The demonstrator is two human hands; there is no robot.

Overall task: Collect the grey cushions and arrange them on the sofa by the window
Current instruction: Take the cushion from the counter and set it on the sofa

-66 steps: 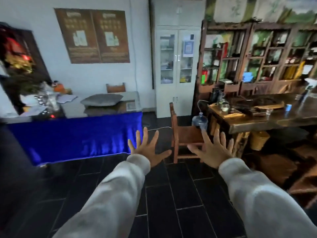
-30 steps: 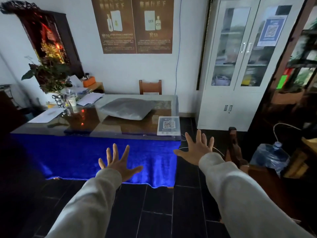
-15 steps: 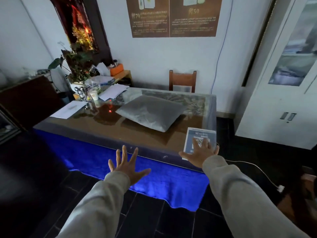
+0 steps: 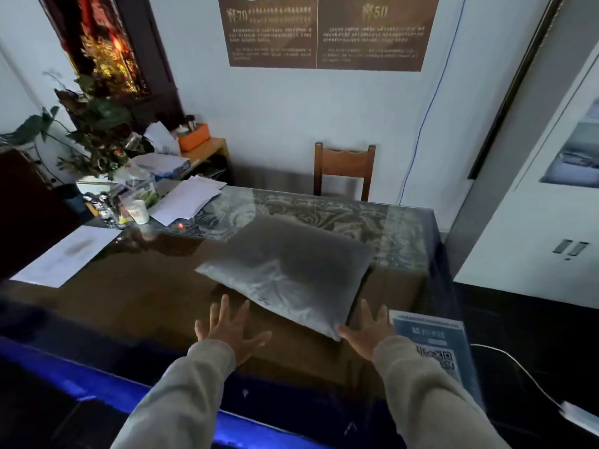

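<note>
Compared with half a second ago, the view from the head has closed in on the table: the grey cushion now fills the middle of the frame, and both hands have come forward over the glossy top instead of hanging above its blue-draped front edge. The right hand, which was over the printed card, now sits just left of it.

The left hand is spread wide, fingers apart, palm down, holding nothing; its fingertips reach just short of the cushion's near edge, and whether they touch the fabric cannot be told. The right hand is likewise open and empty, its thumb right at the cushion's near corner — touching or a hair apart, the picture does not settle it. It lies between the cushion and the card with the square code.

The cushion lies flat on the table, towards the right half, in front of a wooden chair against the wall. Loose papers, a paper cup and a plant crowd the far left end. The card's lower part is hidden behind the right sleeve, the posters are cut off at the top, and the small clutter by the plant is too dim to make out.
</note>
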